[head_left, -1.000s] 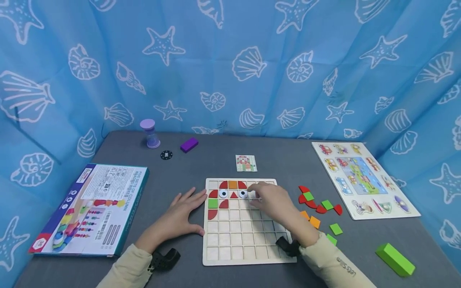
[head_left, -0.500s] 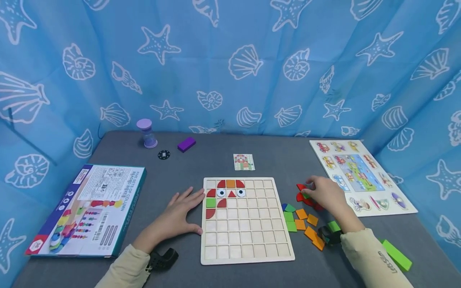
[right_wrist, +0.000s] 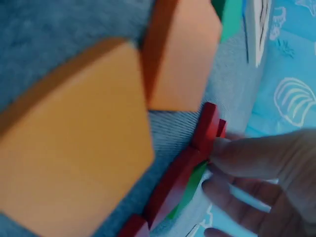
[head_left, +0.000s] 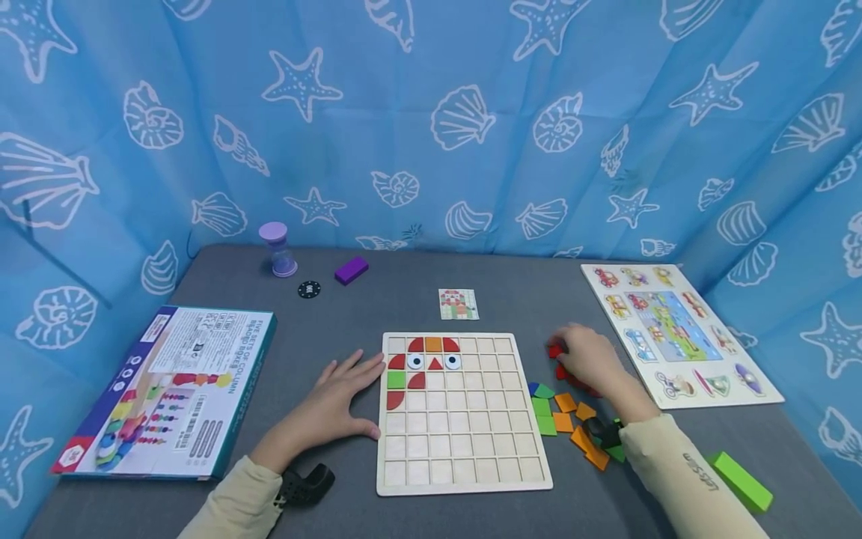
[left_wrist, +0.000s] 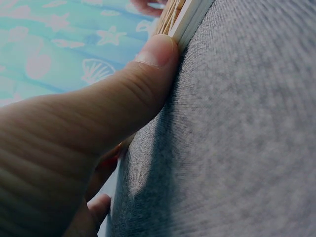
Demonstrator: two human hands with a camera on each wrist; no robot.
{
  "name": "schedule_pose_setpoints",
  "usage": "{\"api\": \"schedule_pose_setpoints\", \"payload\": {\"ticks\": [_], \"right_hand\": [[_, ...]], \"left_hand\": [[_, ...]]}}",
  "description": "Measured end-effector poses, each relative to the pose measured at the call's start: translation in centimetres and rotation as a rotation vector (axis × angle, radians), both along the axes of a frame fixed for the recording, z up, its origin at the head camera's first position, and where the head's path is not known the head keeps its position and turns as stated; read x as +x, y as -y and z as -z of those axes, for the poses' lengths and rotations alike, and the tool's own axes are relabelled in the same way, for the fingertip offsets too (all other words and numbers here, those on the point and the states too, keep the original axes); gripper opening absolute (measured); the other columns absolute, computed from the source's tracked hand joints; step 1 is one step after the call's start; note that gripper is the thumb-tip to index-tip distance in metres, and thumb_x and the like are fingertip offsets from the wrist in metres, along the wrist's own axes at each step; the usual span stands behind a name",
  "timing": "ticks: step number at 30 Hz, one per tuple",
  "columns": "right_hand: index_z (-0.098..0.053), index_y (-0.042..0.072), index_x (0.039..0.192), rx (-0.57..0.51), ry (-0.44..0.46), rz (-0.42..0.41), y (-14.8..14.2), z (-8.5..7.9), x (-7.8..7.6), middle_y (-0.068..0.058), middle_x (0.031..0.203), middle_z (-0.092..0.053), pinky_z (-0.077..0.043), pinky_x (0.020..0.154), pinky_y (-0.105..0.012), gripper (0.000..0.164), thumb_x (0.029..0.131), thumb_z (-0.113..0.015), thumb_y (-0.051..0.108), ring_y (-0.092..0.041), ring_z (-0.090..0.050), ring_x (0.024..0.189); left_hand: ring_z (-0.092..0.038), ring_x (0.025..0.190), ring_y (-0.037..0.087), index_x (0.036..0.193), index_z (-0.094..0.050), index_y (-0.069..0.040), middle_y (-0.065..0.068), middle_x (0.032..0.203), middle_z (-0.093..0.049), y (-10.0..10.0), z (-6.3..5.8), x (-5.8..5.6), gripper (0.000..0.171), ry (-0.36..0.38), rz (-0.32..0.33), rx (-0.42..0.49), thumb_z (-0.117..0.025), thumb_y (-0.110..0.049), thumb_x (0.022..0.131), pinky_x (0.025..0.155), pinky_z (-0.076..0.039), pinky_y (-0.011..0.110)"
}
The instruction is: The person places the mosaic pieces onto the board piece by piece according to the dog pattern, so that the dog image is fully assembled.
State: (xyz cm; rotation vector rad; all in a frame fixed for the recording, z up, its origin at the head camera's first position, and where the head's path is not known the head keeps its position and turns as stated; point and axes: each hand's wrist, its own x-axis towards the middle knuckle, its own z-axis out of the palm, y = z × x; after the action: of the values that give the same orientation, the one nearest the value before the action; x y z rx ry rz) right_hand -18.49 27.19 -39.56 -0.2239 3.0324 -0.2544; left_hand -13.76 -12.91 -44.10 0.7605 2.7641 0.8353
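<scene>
"Where are the fingers?"

"The right hand (head_left: 592, 362) is bent over the loose red pieces (right_wrist: 173, 187), at 2 o'clock from the board (head_left: 462, 447). Its thumb and fingertips sit close together at the pile's edge; blur hides whether they pinch 1 piece or merely touch it."

"And the left hand (head_left: 345, 400)?"

"At the board's 9 o'clock edge, fingers spread, holding nothing, thumb against the wooden side. Steadying it, I'd say."

"So which step is this?"

"Choosing another red piece, by my reading. The board carries 10 shapes, all between 9 and 12 o'clock: 2 eyes (head_left: 453, 361), 6 red shapes (head_left: 396, 400), 1 orange square (head_left: 433, 344) and 1 green square (head_left: 396, 380)."

"What does the next move call for?"

"A light pinch on the edges of 1 piece, so its neighbours aren't dragged along. The bare cell at 3 o'clock from the eyes looks a likely spot, to mirror the far side. I'd check the curve's turn against the card (head_left: 459, 304), at 12 o'clock."

"Anything in the way?"

"The orange pieces (head_left: 563, 422) lie at 3 o'clock, near the right wrist, so keep the sleeve high. The green block (head_left: 741, 481), at 4 o'clock across the worktop (head_left: 518, 292), is well apart."
</scene>
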Motion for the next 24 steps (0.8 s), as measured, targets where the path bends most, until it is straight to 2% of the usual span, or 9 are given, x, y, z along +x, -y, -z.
{"api": "schedule_pose_setpoints", "payload": {"ticks": [3,6,10,13,19,24], "right_hand": [[-0.065,0.008,0.098,-0.031,0.001,-0.082,0.0,0.1,0.0,-0.012,0.100,-0.058,-0.043,0.075,-0.052,0.023,0.076,-0.062,0.000,-0.030,-0.054,0.090],[-0.062,0.007,0.104,-0.068,0.024,-0.077,0.0,-0.1,0.2,-0.014,0.105,-0.057,-0.040,0.078,-0.055,0.028,0.076,-0.066,0.007,-0.031,-0.053,0.095],[-0.059,0.004,0.108,-0.082,0.031,-0.019,0.1,-0.1,0.3,-0.013,0.101,-0.058,-0.043,0.074,-0.048,0.036,0.076,-0.069,0.017,-0.027,-0.053,0.087],[-0.060,0.004,0.106,-0.088,0.029,-0.015,0.3,0.1,0.2,-0.012,0.096,-0.059,-0.045,0.070,-0.043,0.033,0.077,-0.068,0.016,-0.023,-0.053,0.080],[-0.060,0.003,0.104,-0.139,-0.009,-0.051,1.3,0.0,0.4,-0.010,0.092,-0.059,-0.046,0.064,-0.036,0.031,0.075,-0.067,0.012,-0.020,-0.052,0.075],[-0.060,0.006,0.103,-0.256,-0.001,-0.148,5.4,-1.2,1.6,-0.005,0.092,-0.057,-0.044,0.060,-0.027,0.030,0.074,-0.069,0.009,-0.016,-0.050,0.072]], "left_hand": [[-0.010,0.136,0.024,0.140,-0.029,-0.020,-0.007,0.145,-0.024,0.0,0.0,0.0,0.100,0.002,-0.001,-0.002,-0.073,-0.055,0.057,0.105,-0.003,0.054],[-0.009,0.136,0.023,0.140,-0.029,-0.020,-0.008,0.146,-0.023,-0.1,-0.1,0.0,0.099,0.008,-0.004,-0.003,-0.073,-0.054,0.057,0.105,-0.002,0.054],[-0.009,0.136,0.023,0.140,-0.029,-0.020,-0.008,0.146,-0.023,0.0,-0.1,0.0,0.100,0.008,-0.006,-0.002,-0.073,-0.055,0.057,0.105,-0.002,0.054],[-0.009,0.136,0.024,0.140,-0.030,-0.019,-0.008,0.146,-0.024,0.0,0.0,0.0,0.100,0.006,-0.007,-0.001,-0.072,-0.055,0.057,0.105,-0.002,0.054],[-0.009,0.136,0.023,0.140,-0.029,-0.021,-0.008,0.146,-0.023,0.0,0.0,-0.1,0.100,0.017,-0.014,-0.010,-0.072,-0.056,0.057,0.105,-0.002,0.054],[-0.008,0.136,0.022,0.140,-0.029,-0.022,-0.010,0.146,-0.022,0.0,0.0,-0.1,0.101,0.024,-0.020,-0.018,-0.072,-0.058,0.056,0.106,-0.002,0.053]]}}
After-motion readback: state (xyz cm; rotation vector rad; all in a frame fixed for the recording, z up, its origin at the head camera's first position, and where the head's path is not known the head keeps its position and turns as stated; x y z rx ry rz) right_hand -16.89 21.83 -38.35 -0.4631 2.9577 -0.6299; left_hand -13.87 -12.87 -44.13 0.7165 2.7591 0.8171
